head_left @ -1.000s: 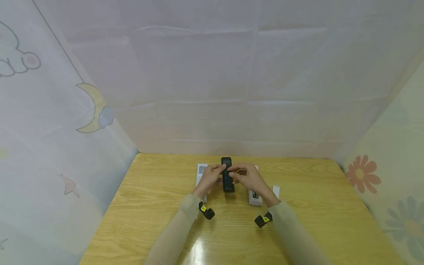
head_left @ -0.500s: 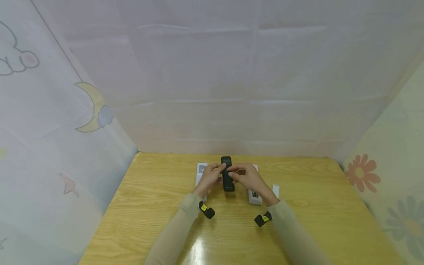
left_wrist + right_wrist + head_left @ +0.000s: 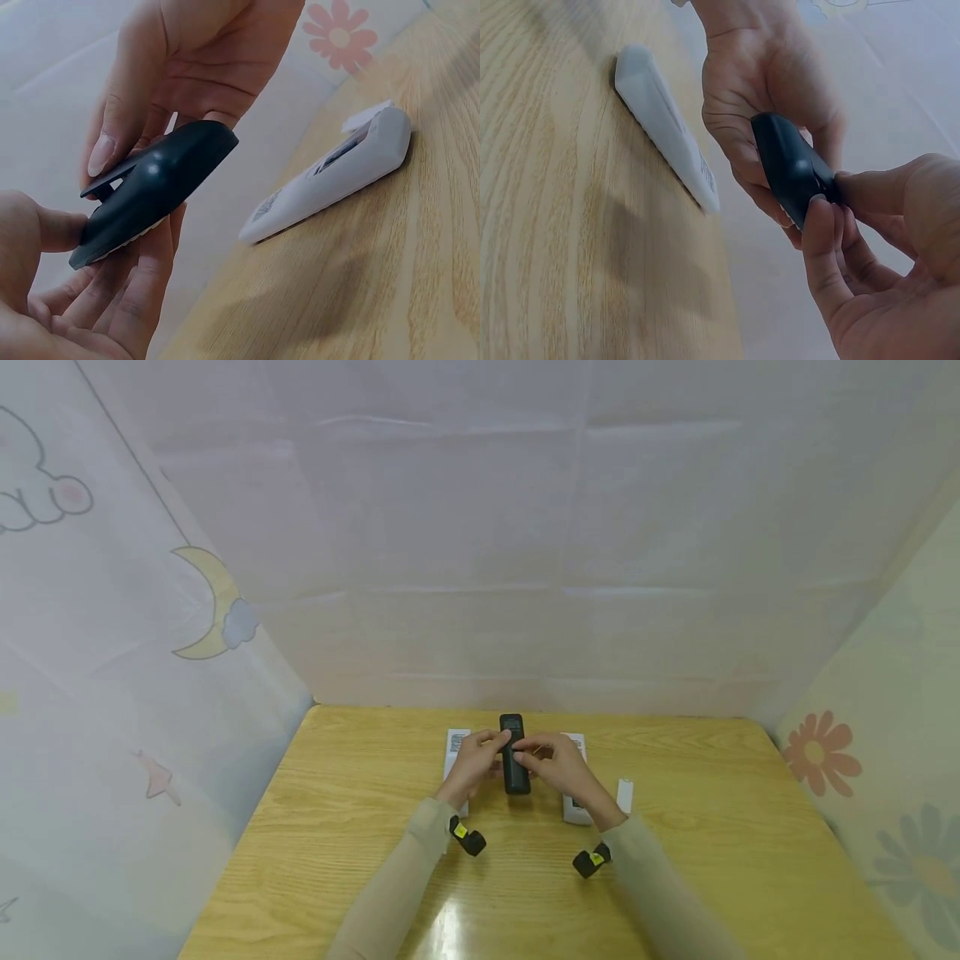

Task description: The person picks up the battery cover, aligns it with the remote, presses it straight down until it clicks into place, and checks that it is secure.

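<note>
A black remote control point(image 3: 516, 779) is held above the table, its back facing up. My left hand point(image 3: 472, 763) grips it from the left, with the thumb on its edge and the fingers underneath. From the other side, my right hand point(image 3: 558, 766) pinches a thin black battery cover point(image 3: 124, 169) between thumb and fingertips. In the left wrist view, one end of that cover stands tilted up from the remote's body, leaving a narrow gap. The inside of the battery compartment is hidden.
One white remote point(image 3: 456, 745) lies left of the black one, partly behind my left hand. Another white remote point(image 3: 577, 815) lies under my right hand, its battery compartment uncovered. A small white cover point(image 3: 625, 796) lies further right on the wooden table point(image 3: 360, 827).
My right hand has shifted slightly left on the black remote. Bluish streaks on the remote's back one second ago no longer show. My left hand stays in place.
</note>
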Tool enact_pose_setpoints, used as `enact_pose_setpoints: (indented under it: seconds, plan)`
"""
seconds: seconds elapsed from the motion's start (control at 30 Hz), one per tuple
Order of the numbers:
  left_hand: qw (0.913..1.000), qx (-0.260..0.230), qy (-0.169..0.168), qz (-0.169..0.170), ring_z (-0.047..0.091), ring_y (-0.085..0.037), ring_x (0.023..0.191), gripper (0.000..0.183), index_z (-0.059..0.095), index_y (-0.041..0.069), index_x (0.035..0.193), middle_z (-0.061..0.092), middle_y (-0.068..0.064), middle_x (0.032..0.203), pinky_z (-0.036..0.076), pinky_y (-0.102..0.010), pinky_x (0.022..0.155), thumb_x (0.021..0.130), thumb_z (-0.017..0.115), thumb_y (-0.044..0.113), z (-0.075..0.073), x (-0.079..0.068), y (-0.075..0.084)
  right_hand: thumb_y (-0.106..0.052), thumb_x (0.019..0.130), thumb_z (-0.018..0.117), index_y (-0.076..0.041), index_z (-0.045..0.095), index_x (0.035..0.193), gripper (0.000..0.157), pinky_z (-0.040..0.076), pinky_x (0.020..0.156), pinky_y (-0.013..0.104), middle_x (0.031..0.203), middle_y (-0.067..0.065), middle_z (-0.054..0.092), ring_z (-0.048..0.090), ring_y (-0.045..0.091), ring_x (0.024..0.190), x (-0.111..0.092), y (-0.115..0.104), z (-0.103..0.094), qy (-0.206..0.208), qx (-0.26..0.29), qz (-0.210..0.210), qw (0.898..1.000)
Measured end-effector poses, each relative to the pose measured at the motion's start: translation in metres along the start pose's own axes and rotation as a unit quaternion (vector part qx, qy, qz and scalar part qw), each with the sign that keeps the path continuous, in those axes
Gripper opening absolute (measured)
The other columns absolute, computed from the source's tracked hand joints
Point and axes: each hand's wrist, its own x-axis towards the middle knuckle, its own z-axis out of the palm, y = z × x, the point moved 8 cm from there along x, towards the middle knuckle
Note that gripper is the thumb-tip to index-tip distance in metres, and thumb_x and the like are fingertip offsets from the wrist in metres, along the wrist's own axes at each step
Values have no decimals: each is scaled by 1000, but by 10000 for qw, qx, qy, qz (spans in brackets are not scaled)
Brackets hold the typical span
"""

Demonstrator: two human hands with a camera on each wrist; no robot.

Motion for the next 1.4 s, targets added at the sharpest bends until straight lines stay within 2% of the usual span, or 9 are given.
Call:
enact_pose_setpoints:
  seconds: [0.07,0.4,0.53,0.63,0.77,0.93,1.2,1.4]
  plan:
    - [10000,-33,16,17,77,-18,78,49,68,3,134,74,-18,123,66,-36,80,107,65,43,0,0,0,-15,102,74,-4,78,122,23,65,76,53,120,20,74,72,22,86,0,0,1,21,9,-3,10000]
    - [9998,-6,186,40,75,-17,75,47,69,3,132,71,-19,126,66,-36,78,107,66,43,-2,0,1,-14,102,74,-5,79,122,22,64,74,56,116,18,75,71,22,84,-1,1,3,166,-76,-25,9998]
    - [9997,-20,223,7,75,-17,76,47,69,3,133,71,-19,127,66,-37,79,107,66,43,-2,-1,1,-15,101,76,-6,80,121,22,65,67,41,112,16,76,72,22,82,-1,2,3,269,-159,-180,9993]
    - [9997,-53,225,-31,74,-16,75,47,68,4,134,70,-19,128,66,-37,79,107,66,42,-2,-1,0,-16,100,78,-6,79,121,24,60,63,29,103,13,75,71,21,80,-2,2,3,325,-219,-314,9987]
    - [9998,-40,183,19,73,-17,75,48,68,4,134,69,-19,129,66,-37,79,107,65,43,-2,0,0,-17,99,78,-5,78,123,27,56,65,26,91,9,70,69,20,79,-2,1,4,386,-276,-367,9982]
    - [9999,15,143,86,74,-19,77,47,69,4,133,67,-19,133,66,-38,79,108,64,43,-2,0,0,-19,97,81,-5,72,130,36,55,71,27,96,8,67,68,18,83,-4,3,2,535,-264,-137,9981]
    - [9999,15,92,92,74,-21,82,50,67,3,137,67,-21,135,66,-39,81,107,64,44,-1,1,0,-20,96,83,-5,62,138,50,58,77,31,113,18,63,69,25,92,-5,15,2,621,143,373,9973]
    - [10000,-71,40,50,74,-24,96,49,67,3,135,67,-20,131,66,-43,87,107,65,44,0,3,-1,-28,96,83,-7,57,144,59,62,83,37,123,18,60,71,30,104,-7,24,5,524,375,750,9951]
